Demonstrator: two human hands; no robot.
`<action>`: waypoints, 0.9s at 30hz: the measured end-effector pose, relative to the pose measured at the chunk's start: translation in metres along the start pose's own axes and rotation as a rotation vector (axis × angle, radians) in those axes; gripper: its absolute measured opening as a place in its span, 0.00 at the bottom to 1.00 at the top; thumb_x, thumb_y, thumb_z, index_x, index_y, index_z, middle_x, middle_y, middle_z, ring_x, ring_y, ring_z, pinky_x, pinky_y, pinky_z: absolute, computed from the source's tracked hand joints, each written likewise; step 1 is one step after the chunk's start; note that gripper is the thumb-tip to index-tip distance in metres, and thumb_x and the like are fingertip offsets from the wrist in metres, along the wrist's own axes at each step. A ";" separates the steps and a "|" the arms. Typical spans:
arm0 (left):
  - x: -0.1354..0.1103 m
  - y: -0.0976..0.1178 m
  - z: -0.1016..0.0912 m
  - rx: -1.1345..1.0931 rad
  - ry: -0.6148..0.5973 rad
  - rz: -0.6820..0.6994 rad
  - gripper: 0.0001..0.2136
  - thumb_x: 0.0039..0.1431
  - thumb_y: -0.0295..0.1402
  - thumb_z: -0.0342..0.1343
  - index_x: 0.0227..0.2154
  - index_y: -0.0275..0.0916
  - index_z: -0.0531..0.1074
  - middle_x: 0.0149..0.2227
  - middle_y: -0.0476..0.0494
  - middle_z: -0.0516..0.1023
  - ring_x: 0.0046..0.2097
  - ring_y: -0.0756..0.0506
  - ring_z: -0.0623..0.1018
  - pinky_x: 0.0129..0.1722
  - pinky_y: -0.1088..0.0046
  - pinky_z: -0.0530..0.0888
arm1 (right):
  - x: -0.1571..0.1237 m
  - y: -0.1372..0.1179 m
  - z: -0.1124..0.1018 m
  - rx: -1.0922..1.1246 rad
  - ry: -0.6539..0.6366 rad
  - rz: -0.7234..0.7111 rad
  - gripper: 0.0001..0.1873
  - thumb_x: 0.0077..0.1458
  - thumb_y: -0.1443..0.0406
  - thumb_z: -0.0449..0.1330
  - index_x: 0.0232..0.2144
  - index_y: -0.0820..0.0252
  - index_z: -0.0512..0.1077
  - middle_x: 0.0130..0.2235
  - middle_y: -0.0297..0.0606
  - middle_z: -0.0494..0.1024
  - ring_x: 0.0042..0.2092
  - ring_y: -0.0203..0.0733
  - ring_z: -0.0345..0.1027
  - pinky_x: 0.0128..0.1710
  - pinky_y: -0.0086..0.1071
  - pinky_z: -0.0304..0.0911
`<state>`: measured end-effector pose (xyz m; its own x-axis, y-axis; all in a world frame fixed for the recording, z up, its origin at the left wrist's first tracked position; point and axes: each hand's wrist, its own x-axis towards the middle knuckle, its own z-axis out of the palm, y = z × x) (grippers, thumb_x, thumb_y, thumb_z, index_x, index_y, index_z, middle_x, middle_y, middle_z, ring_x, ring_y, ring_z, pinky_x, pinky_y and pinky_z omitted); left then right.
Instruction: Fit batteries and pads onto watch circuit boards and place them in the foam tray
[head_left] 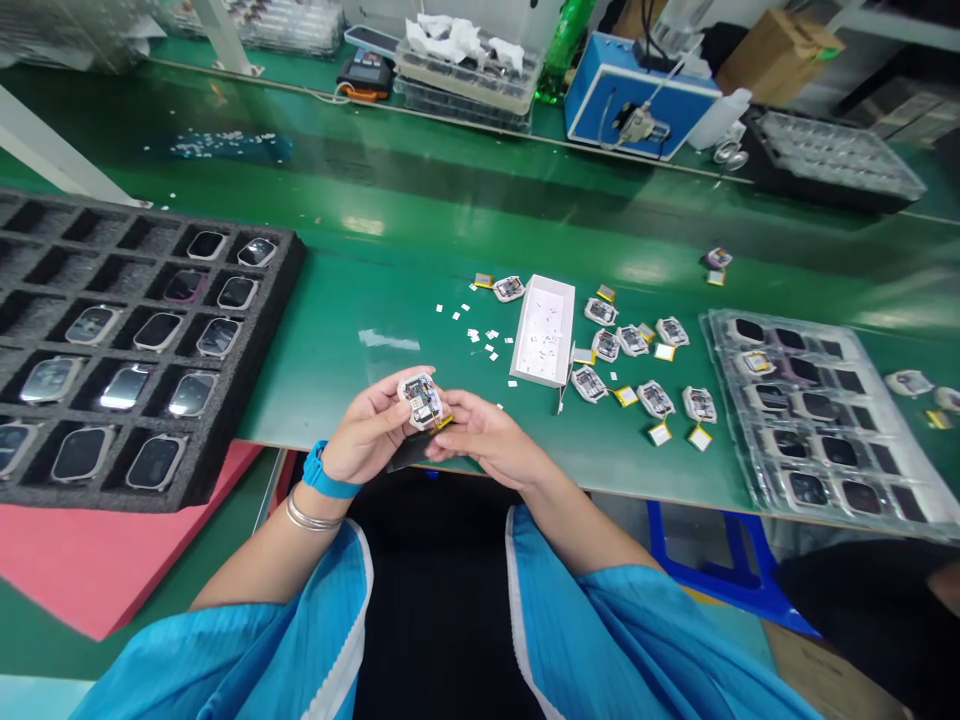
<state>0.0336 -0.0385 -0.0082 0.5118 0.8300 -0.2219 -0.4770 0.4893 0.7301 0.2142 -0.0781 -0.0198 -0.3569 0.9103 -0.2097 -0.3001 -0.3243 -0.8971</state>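
Note:
At the near edge of the green table (pixel 390 330), my left hand (pixel 371 435) is closed around a small smartwatch body (pixel 421 398), its open back with the circuit board facing up. My right hand (pixel 487 435) pinches at the watch's right side, where a thin yellow part sticks out. A dark flat piece shows under both hands. I wear a blue wrist strap and a metal bangle on the left wrist.
A black foam tray (pixel 247 330) of watch screens lies at the left on a red sheet. A small white box (pixel 545 330), several loose watch bodies (pixel 645 395) with yellow batteries and a clear tray (pixel 817 430) sit at the right. A blue machine (pixel 637 95) stands at the back.

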 end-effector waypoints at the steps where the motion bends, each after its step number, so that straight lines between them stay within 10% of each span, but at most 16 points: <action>1: 0.000 0.001 -0.001 0.002 0.005 0.013 0.21 0.46 0.35 0.71 0.46 0.39 0.79 0.39 0.40 0.82 0.38 0.45 0.81 0.41 0.72 0.78 | -0.003 0.001 -0.001 0.039 0.041 0.017 0.21 0.48 0.60 0.71 0.43 0.57 0.71 0.35 0.33 0.79 0.32 0.35 0.76 0.36 0.33 0.75; 6: -0.001 0.001 -0.001 0.008 -0.006 -0.015 0.20 0.47 0.33 0.70 0.45 0.38 0.79 0.39 0.41 0.83 0.38 0.46 0.82 0.41 0.73 0.78 | -0.014 -0.018 -0.003 -0.293 0.297 -0.342 0.11 0.54 0.60 0.67 0.40 0.56 0.77 0.33 0.33 0.79 0.32 0.35 0.75 0.36 0.31 0.73; 13: -0.002 -0.010 0.002 -0.025 -0.122 -0.134 0.20 0.51 0.31 0.68 0.48 0.41 0.76 0.40 0.43 0.82 0.40 0.45 0.82 0.40 0.70 0.81 | 0.005 -0.046 -0.001 -1.054 0.228 -0.804 0.10 0.62 0.68 0.60 0.45 0.53 0.77 0.40 0.36 0.82 0.40 0.40 0.75 0.45 0.39 0.71; 21: 0.000 -0.005 0.008 0.095 0.085 -0.119 0.14 0.47 0.31 0.70 0.38 0.34 0.78 0.28 0.47 0.79 0.30 0.49 0.81 0.28 0.78 0.79 | 0.018 -0.033 0.005 -1.171 0.203 -0.886 0.11 0.63 0.69 0.57 0.46 0.55 0.76 0.39 0.37 0.83 0.40 0.41 0.73 0.45 0.40 0.70; 27: 0.000 0.001 0.010 0.128 0.137 -0.178 0.14 0.43 0.32 0.71 0.35 0.33 0.78 0.31 0.43 0.82 0.30 0.47 0.81 0.27 0.77 0.79 | 0.021 -0.022 -0.004 -0.824 0.281 -0.571 0.18 0.60 0.63 0.61 0.53 0.53 0.71 0.45 0.37 0.81 0.45 0.40 0.75 0.46 0.35 0.72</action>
<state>0.0403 -0.0404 -0.0016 0.4737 0.7669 -0.4330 -0.2893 0.5999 0.7459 0.2166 -0.0504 -0.0057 -0.1016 0.9345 0.3411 0.3753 0.3536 -0.8568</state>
